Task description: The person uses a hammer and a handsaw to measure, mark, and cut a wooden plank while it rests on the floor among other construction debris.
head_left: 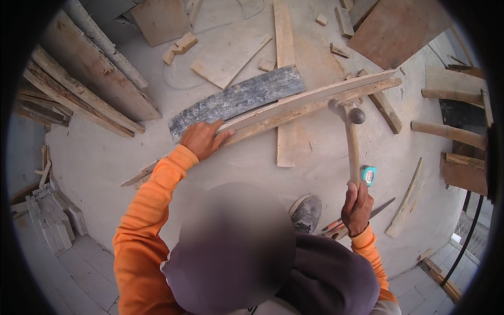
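Observation:
In the head view my left hand (203, 138) grips the near end of a pale narrow board (310, 96) lying along a rougher batten (352, 94), both slanting up to the right. A grey-stained plank (239, 93) lies just behind them, across a long flat board (286, 144). My right hand (357, 207) is closed round the wooden handle of a hammer (346, 111), whose head is over the batten. A teal tape measure (367, 176) lies just beyond that hand, and a saw (380, 209) lies partly hidden beside it.
Planks (89, 73) lean at the left, with pale blocks (58, 215) stacked below. A plywood sheet (396, 26), offcuts (178, 47) and a thin loose board (404, 199) lie around. Bamboo poles and boards (446, 131) stand at the right. My shoe (307, 212) is on the floor.

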Available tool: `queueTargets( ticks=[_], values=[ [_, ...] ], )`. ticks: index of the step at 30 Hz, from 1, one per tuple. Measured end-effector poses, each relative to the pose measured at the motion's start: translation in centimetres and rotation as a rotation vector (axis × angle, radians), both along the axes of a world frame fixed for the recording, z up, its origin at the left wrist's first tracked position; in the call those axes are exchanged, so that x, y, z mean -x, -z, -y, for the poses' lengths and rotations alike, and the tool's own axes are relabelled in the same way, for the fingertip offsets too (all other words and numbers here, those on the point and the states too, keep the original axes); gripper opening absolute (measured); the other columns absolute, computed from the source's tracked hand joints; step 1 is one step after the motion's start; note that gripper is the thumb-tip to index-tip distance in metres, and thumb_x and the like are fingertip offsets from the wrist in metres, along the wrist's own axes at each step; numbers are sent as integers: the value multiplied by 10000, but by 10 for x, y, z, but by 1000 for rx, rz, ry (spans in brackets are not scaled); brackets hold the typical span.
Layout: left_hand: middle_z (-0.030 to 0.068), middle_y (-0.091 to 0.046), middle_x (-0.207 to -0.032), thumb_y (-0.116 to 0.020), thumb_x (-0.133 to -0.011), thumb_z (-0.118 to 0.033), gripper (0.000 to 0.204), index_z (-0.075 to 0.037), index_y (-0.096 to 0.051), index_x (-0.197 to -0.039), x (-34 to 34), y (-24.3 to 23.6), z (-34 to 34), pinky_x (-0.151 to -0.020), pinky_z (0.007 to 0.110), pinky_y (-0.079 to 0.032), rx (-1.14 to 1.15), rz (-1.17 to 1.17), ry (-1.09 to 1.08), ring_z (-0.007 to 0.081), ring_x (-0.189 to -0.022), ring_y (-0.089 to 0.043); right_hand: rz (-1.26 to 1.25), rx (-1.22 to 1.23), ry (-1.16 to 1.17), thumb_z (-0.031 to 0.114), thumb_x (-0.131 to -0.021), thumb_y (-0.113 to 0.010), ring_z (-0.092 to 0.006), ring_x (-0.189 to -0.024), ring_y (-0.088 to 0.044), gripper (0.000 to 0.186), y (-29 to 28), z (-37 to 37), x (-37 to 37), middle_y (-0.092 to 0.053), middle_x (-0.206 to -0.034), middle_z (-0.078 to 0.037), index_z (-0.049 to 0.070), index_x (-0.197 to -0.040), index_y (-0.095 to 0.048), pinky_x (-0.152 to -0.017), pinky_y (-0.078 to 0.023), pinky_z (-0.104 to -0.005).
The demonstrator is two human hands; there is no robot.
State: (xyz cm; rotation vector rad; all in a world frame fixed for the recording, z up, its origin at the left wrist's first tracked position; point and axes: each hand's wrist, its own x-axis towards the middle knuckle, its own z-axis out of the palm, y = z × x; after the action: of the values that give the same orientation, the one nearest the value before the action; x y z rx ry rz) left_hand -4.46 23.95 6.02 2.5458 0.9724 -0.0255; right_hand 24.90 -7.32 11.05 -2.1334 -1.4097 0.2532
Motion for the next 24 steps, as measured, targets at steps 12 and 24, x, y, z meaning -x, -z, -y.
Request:
queueTargets(
  ticks=[12, 24],
  values=[
    [200, -625, -615, -558, -983, -495, 517, -8, -646, -1134, -34, 11, -4, -629, 481, -516, 95, -5, -1, 397, -605, -636, 14, -88, 54, 171, -1053, -451, -248, -461, -520, 207, -10, -22, -4, -509, -611, -109, -15, -1045, -542, -461, -396, -354],
    [189, -625, -603, -538, -990, -495, 477, -26, -613, -1037, -37, 14, -2, -591, 494, -519, 27, 6, 8, 403, -583, -637, 79, 277, -95, 138, -1041, -478, -443, -534, -542, 143, 23, -26, -18, -538, -658, -215, -2, -1026, -498, -487, -416, -456]
  ],
)
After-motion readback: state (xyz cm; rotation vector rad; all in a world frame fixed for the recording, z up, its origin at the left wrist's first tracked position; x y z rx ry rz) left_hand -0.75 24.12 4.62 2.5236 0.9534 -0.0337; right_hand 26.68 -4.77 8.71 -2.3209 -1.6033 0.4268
